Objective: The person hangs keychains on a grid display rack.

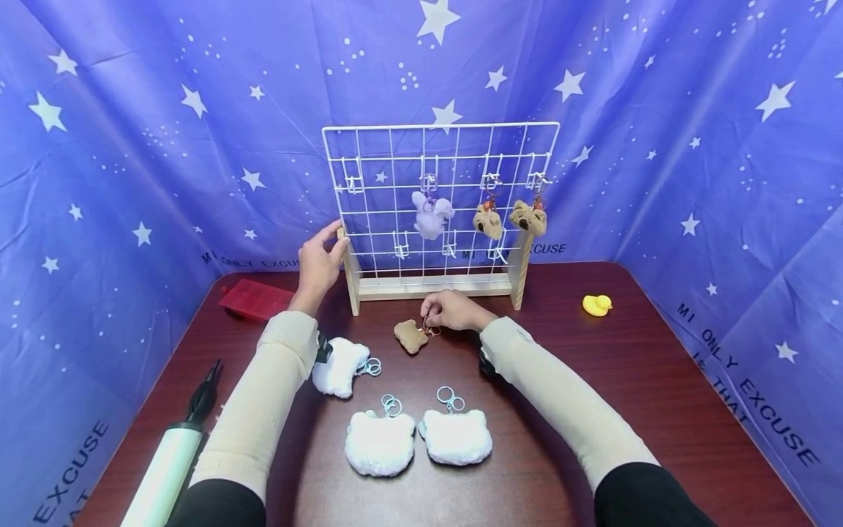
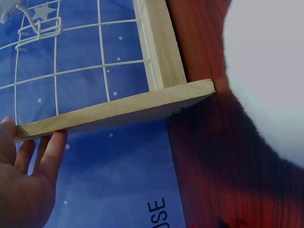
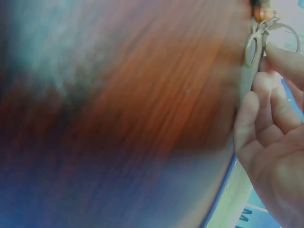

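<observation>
In the head view my left hand point(image 1: 319, 265) grips the left wooden upright point(image 1: 352, 274) of a white wire grid rack point(image 1: 395, 212); the left wrist view shows fingers against the post point(image 2: 118, 107). My right hand point(image 1: 456, 310) pinches the metal rings of a small brown plush keychain point(image 1: 411, 337) in front of the rack's base. The right wrist view has the key ring point(image 3: 251, 50) at the fingertips, while the plush is out of sight there. From the rack's hooks hang a lilac plush keychain point(image 1: 431, 218) and two brown plush keychains point(image 1: 488, 221).
Three white plush keychains point(image 1: 380, 444) with pale blue rings lie on the dark red table point(image 1: 553, 439). A translucent red box point(image 1: 255, 300) and a mint hand pump point(image 1: 165, 468) are at left. On the right sits a yellow rubber duck point(image 1: 596, 305). Starry blue cloth surrounds the table.
</observation>
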### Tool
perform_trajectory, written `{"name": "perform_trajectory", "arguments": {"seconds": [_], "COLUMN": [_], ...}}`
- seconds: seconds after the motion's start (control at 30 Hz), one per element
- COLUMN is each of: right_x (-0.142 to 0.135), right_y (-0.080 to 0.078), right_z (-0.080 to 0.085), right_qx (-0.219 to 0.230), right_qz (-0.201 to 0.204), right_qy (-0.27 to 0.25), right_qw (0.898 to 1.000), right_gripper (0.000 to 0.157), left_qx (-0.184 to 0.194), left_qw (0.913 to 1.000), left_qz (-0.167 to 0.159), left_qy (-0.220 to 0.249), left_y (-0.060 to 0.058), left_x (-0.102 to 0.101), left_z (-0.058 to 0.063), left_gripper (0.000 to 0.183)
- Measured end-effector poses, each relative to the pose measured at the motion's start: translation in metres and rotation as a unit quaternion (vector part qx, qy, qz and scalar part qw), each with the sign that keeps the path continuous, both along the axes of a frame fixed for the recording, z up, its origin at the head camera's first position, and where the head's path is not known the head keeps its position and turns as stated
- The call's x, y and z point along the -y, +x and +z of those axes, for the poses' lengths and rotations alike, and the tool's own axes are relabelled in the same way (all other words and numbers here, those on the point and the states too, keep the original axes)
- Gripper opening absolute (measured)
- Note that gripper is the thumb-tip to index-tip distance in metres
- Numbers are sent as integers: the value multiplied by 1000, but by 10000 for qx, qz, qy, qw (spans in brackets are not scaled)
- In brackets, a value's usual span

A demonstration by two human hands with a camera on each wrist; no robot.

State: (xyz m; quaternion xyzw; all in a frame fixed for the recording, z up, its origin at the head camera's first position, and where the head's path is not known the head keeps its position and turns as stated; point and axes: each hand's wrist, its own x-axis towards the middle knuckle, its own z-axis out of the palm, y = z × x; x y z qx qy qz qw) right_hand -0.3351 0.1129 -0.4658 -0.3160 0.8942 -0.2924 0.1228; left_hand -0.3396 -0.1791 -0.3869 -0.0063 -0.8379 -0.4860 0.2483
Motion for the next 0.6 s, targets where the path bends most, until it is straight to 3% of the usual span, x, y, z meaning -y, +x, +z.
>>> {"name": "perform_trajectory", "arguments": {"seconds": [0.3,0.6], "right_x": [-1,-2], "right_y": [7,11], "right_z": [11,22], "right_qx": [455,228], "right_qz": [95,243], "right_qy": [-739,-843], "right_qw": [9962,9959], "right_gripper": [17,26], "left_qx": [-39,23], "left_qw": [10000,9999], "left_qz": [5,46], "left_qy": [-87,-91], "left_y": [-3,-2], "left_x": [0,-1], "left_z": [1,-1], "left_gripper": [39,40]}}
